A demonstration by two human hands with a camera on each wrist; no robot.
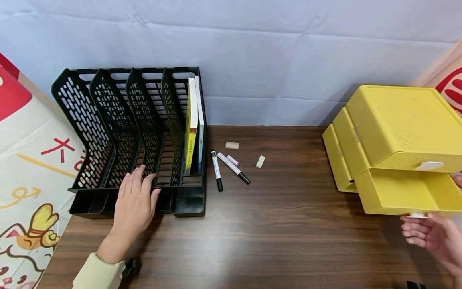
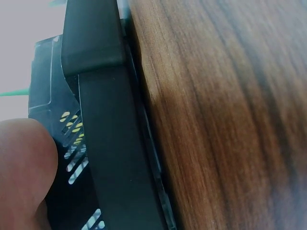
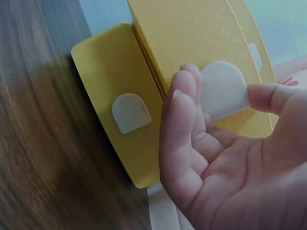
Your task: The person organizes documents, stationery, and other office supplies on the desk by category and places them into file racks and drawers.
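A person's right hand (image 1: 434, 237) pinches the white tab (image 3: 224, 91) of the middle drawer (image 1: 400, 190), which juts from the front of a yellow unit (image 1: 415, 116) at the right of a wooden table (image 1: 274, 228). Well apart, the left hand (image 1: 134, 202) rests, fingers extended, on the front edge of a black rack (image 1: 138, 116), grasping nothing that shows. Two books (image 1: 192, 120) stand in the rack's end slot; markers (image 1: 216, 170) and small blocks (image 1: 232, 145) lie beside it. The risk appears to lie in the pull: too hard, and the drawer could clear its support and drop at the front, since the hold relies on one small tab. A slip of thumb or fingers there could leave it askew. A tug could also drag the light-looking unit forward, the left hand being too far off to steady it. Leaning on the rack's edge could tip it.
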